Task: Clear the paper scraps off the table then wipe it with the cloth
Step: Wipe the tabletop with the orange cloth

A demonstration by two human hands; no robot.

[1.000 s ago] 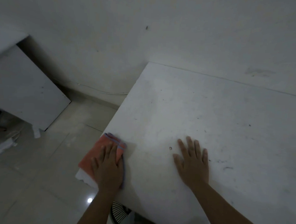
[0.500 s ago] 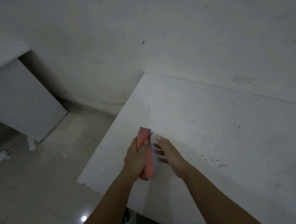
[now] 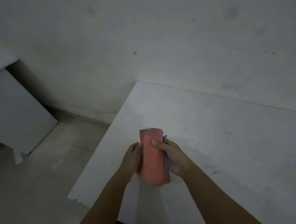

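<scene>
The cloth is soft orange fabric with blue stitched edging; the table is matt white, scuffed with dark specks.

L hand motion-blurred; its fingers hidden behind cloth; both forearms cut off at btm edge

White table, far edge set against a pale wall, left edge and near-left corner over a tiled floor. Top marked with small dark specks and smudges, thickest toward the right. Near-left corner chipped and ragged.
</scene>
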